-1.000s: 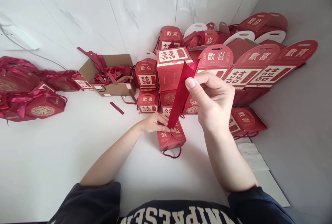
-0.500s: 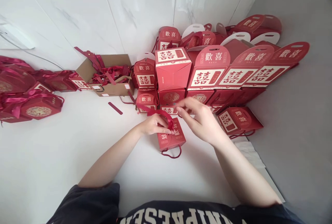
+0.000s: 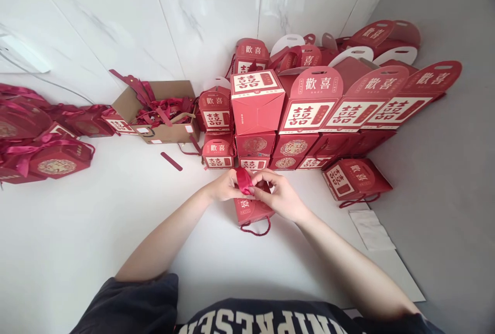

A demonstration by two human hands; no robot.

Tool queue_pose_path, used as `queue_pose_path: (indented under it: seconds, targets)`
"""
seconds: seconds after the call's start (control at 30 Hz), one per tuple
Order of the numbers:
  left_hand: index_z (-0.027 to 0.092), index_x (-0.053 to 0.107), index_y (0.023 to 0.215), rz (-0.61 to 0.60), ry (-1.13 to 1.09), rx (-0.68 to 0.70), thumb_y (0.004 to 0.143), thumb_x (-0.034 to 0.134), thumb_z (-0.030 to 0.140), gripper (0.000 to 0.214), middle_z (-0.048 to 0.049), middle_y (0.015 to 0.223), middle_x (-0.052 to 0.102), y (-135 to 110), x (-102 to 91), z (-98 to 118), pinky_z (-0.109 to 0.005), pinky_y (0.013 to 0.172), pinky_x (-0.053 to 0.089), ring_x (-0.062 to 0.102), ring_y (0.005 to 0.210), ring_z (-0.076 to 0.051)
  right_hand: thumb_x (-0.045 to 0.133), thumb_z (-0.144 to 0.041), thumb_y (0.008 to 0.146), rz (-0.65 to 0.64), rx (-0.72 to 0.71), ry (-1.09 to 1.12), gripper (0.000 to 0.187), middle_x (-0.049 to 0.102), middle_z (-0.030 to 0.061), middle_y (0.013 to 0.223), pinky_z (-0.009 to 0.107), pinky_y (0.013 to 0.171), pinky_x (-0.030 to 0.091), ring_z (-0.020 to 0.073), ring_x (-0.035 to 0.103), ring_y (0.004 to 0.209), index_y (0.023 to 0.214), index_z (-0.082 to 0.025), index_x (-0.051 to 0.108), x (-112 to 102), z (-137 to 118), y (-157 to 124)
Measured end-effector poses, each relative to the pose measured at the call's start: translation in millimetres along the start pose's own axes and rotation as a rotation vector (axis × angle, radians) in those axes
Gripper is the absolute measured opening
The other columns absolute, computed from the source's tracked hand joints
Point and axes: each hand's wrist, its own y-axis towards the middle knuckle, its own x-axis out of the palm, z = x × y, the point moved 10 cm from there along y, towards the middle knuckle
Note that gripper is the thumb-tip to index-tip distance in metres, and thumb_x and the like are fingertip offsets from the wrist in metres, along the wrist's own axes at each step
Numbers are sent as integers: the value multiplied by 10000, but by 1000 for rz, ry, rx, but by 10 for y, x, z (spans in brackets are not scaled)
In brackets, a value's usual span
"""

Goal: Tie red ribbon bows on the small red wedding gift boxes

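A small red gift box [image 3: 251, 211] with a dark red cord handle [image 3: 255, 229] lies on the white floor in front of me. Over its top, both hands pinch a red ribbon [image 3: 243, 180] bent into a loop. My left hand [image 3: 224, 187] grips the ribbon from the left, fingers closed on it. From the right, my right hand [image 3: 280, 195] meets it, its fingertips closed on the same ribbon. The two hands touch above the box.
Stacked red gift boxes [image 3: 309, 112] line the wall behind. A brown cardboard box [image 3: 162, 110] full of red ribbons sits at the left, with a loose ribbon strip [image 3: 171, 161] beside it. More ribboned red boxes [image 3: 42, 143] lie far left. A white paper sheet [image 3: 371, 228] lies right.
My right hand held the ribbon stretched high, then came down and brought it into a loop over the small box. My left hand stayed on the box.
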Motion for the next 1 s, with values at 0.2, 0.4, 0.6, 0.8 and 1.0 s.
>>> queue_pose_path:
  seconds: [0.2, 0.4, 0.6, 0.8, 1.0]
  targets:
    - [176, 790, 869, -65, 11, 5, 758, 752, 292, 165, -101, 926, 756, 1, 47, 3, -294, 884, 527, 686, 950, -216, 700, -347, 810, 190, 220, 568, 252, 690, -15, 719, 297, 632, 516, 139, 622, 577, 957, -215, 544, -114, 340, -111]
    - [192, 792, 879, -64, 120, 13, 798, 716, 314, 165, -94, 871, 752, 18, 29, 44, -331, 910, 479, 634, 910, -196, 754, -321, 761, 408, 234, 564, 175, 749, 46, 807, 290, 722, 544, 155, 679, 715, 834, -167, 710, -360, 376, -269]
    - [182, 790, 850, -100, 89, -23, 860, 632, 380, 253, -98, 804, 718, 36, 16, 15, -334, 926, 437, 554, 988, -214, 740, -214, 766, 563, -159, 23, 47, 715, 19, 706, 305, 606, 538, 161, 628, 617, 741, -211, 700, -467, -364, -473]
    - [136, 695, 610, -95, 101, -198, 820, 661, 394, 334, -75, 835, 685, 26, -6, 92, -313, 879, 451, 583, 947, -211, 569, -67, 864, 254, -675, -459, 231, 750, 44, 887, 315, 707, 566, 184, 679, 776, 979, -230, 686, 276, -972, -560]
    - [159, 572, 501, -183, 194, -214, 885, 566, 348, 428, -36, 612, 606, 25, 65, 215, -301, 909, 427, 572, 970, -208, 467, -65, 923, 3, -853, -812, 229, 731, 99, 920, 305, 627, 539, 193, 666, 759, 940, -140, 683, 1001, -915, -505]
